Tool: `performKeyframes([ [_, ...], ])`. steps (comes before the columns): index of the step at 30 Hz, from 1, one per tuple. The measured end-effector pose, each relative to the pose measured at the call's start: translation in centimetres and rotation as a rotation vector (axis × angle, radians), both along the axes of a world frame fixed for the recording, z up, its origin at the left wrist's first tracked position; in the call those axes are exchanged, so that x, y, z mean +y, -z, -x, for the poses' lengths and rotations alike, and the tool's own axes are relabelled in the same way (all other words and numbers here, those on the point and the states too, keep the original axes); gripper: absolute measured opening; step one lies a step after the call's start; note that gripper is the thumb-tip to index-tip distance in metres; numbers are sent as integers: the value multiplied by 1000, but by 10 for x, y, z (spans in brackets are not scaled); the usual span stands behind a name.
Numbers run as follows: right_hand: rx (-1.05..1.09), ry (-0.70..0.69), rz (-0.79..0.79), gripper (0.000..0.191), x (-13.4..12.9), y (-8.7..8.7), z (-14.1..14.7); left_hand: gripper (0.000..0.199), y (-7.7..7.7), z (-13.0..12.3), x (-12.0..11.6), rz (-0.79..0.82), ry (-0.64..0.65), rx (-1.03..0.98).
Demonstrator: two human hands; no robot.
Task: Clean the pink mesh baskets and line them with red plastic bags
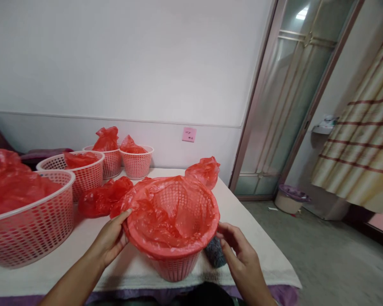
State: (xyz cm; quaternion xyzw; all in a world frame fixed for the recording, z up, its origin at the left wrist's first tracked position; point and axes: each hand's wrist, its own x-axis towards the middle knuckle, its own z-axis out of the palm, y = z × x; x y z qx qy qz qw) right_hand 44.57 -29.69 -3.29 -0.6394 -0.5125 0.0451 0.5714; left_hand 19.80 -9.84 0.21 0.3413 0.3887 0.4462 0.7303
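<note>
A pink perforated basket stands near the front edge of the white-covered table, lined with a red plastic bag folded over its rim. My left hand grips the rim at the left, thumb on top and fingers beneath. At the right side, my right hand has its fingertips at the bag's edge, fingers curled with a gap to the thumb. A dark grey fuzzy object lies behind the basket, beside my right hand. Red bags lie to the left of the basket.
Larger baskets with red bags stand at the left, the nearest basket largest. Two small baskets, one by the wall, hold bags. Another red bag sits at the back right. A bin stands on the floor.
</note>
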Motion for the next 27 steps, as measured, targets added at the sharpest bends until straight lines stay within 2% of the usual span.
performKeyframes([
  [3,240,-79,40,35,8,12,-5,12,-1,-14,-10,-5,-21,-36],
  [7,334,-97,27,44,18,22,-9,15,-1,-31,-31,3,-60,-110],
  [14,509,-94,-4,46,32,28,-19,16,-1,-53,-65,43,-136,-187],
  [19,814,-14,-20,44,27,27,-10,18,-3,-63,-81,40,-168,-228],
  [23,1202,-150,-27,44,21,18,7,16,-3,-64,-84,44,-167,-231],
  [27,1395,-243,-57,38,23,11,22,13,1,-65,-85,47,-149,-216],
])
